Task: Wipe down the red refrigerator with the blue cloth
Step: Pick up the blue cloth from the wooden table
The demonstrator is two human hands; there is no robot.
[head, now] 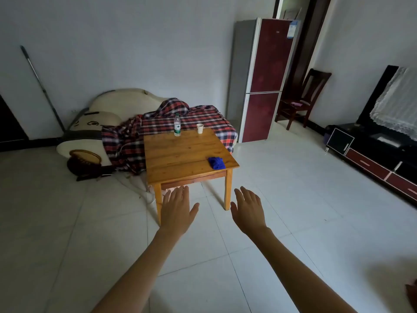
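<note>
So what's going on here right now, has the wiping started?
Not yet. Both hands, left and right, are held out open and hold nothing. The blue cloth lies bunched at the near right corner of the wooden table. The red refrigerator stands beyond it, doors shut.

Home, living room. White tile floor (293, 199), plain white walls (135, 41). Sofa (126, 102) with checked blanket (162, 125), middle left. Small wooden tabletop (180, 152) in middle, water bottle (177, 125) and cup (200, 128) on it. Tall red fridge (268, 75) upper right, wooden chair (302, 98) beside. TV stand (370, 161) at right edge.
</note>
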